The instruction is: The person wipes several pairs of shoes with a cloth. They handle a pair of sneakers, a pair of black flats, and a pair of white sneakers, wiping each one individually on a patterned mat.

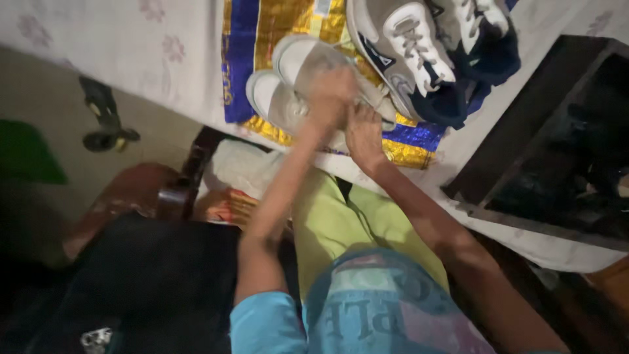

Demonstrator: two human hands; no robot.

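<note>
Hidden: the left hand point(331, 92) covers the middle of the pale shoes point(288, 85); whether its fingers pinch a lace cannot be told.
Cut off: the grey sneakers point(406, 46) run past the top edge.
Left hand: arm stretched forward, fingers curled together on the pale shoes.
Right hand point(363, 131): just beside, fingers together, pressing the same pair.
Pale shoes: under the fingers, on the blue and gold cloth point(282, 26).

You are in a home, most likely a bedroom. A bed point(131, 52) covered by a white sheet with faint pink flowers fills the top of the view, with a gold and blue cloth point(275, 26) spread over it and sneakers point(406, 46) lying on top. Beside it stand a dark wooden chair point(190, 177) and a bare floor point(65, 124).
</note>
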